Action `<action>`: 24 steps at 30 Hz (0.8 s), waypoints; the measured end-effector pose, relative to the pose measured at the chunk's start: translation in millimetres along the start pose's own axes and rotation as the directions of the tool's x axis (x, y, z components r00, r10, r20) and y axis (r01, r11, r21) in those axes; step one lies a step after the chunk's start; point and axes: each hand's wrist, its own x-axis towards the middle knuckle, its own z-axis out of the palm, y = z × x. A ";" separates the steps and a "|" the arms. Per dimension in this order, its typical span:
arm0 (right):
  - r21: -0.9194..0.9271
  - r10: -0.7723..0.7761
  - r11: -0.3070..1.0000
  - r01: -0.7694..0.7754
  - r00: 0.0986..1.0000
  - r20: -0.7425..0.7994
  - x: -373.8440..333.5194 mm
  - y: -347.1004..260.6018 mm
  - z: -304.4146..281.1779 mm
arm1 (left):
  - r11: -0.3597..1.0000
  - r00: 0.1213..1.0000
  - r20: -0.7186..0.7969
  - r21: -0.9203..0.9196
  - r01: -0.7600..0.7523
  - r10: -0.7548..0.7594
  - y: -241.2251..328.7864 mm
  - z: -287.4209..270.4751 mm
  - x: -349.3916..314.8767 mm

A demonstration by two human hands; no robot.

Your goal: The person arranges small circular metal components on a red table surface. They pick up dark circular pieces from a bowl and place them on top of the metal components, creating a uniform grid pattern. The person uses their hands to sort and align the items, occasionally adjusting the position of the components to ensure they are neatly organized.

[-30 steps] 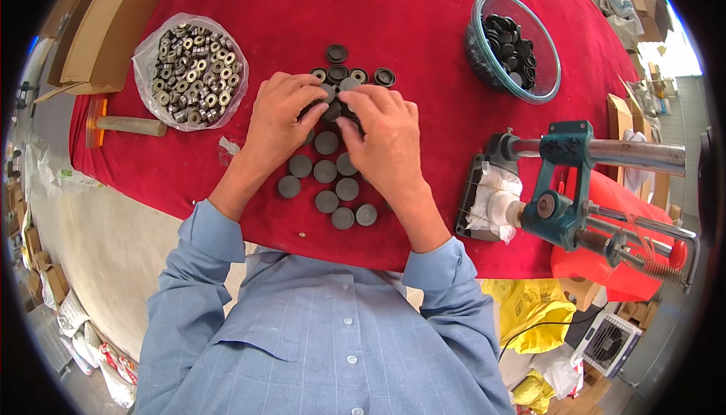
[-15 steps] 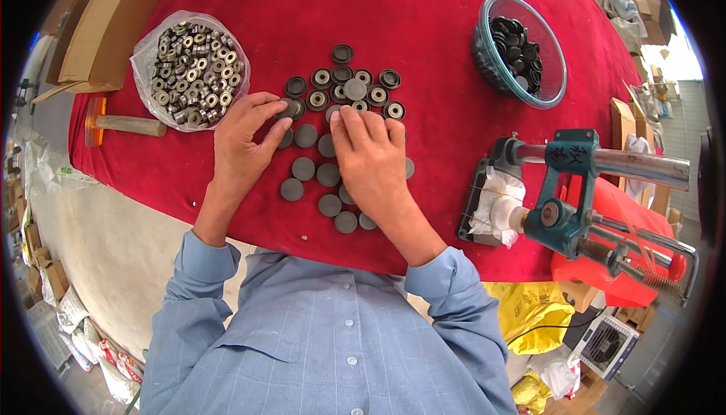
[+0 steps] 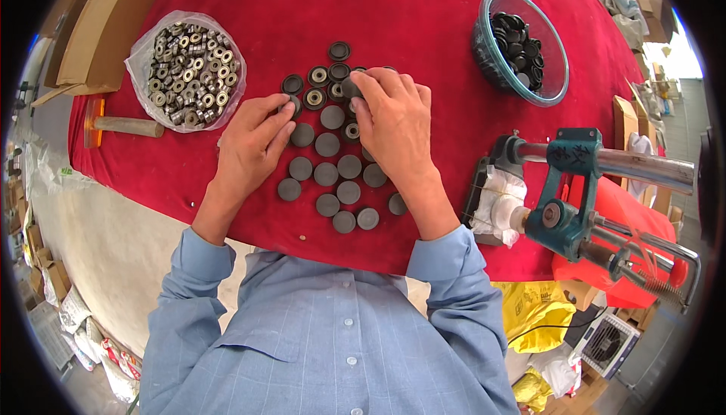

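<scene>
My left hand (image 3: 253,143) is closed, its thumb and fingertips on a small black round cap (image 3: 296,106) at the left of a group of such caps. My right hand (image 3: 398,124) pinches another black cap (image 3: 349,88) between thumb and fingers, over the group's far part. Several caps there lie hollow side up, some holding a metal bearing, like this bearing-filled cap (image 3: 318,76); an empty cap (image 3: 339,51) lies farthest away. Nearer me, several caps lie smooth side up, such as this grey-black cap (image 3: 327,144). My right hand hides part of the group.
A bag of bearings (image 3: 189,75) sits at the left, beside a wooden-handled hammer (image 3: 128,125) and a cardboard box (image 3: 113,29). At the far right is a glass bowl (image 3: 484,52) of black caps. A green hand press (image 3: 563,196) stands near the red cloth's right edge.
My right hand has moved right and slightly away from me, uncovering several smooth-side-up caps, and now holds a cap up. My left hand has shifted slightly, its fingers closing in.
</scene>
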 end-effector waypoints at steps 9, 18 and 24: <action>0.056 0.016 0.998 -0.020 0.997 0.070 3.0 3.4 12.0 | 0.940 0.968 0.192 0.271 -0.209 0.160 17.3 -10.7 7.5; 0.108 0.046 0.992 -0.059 0.991 0.123 -24.4 -11.3 -27.8 | 0.961 0.972 0.189 0.210 -0.178 0.139 16.5 -11.7 12.0; 0.083 0.003 0.997 -0.011 0.995 0.098 -43.4 -13.5 -11.1 | 1.000 0.999 0.054 -0.016 0.007 -0.006 4.4 -9.2 6.5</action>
